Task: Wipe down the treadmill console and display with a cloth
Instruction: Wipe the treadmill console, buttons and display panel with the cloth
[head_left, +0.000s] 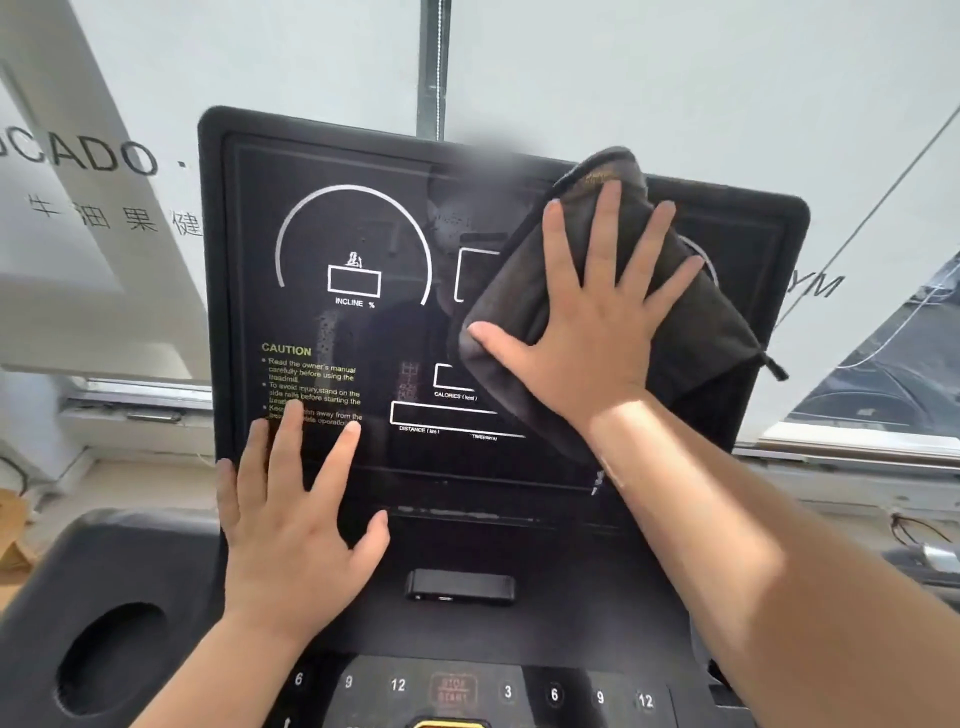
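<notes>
The black treadmill display (363, 332) stands tilted in front of me, with white dial outlines and a yellow caution text at its lower left. A folded dark grey cloth (706, 332) lies against the right half of the display. My right hand (597, 317) presses flat on the cloth with fingers spread. My left hand (296, 514) rests flat on the display's lower left corner, fingers apart, holding nothing. Below lies the console (457, 691) with numbered buttons and a red stop/start button. The cloth hides the right dial.
A round cup holder (111, 657) sits in the console's left wing. A small black slot piece (460, 587) sits below the display. Behind the treadmill is a frosted window with lettering (93, 156) and a sill with cables at the right (919, 535).
</notes>
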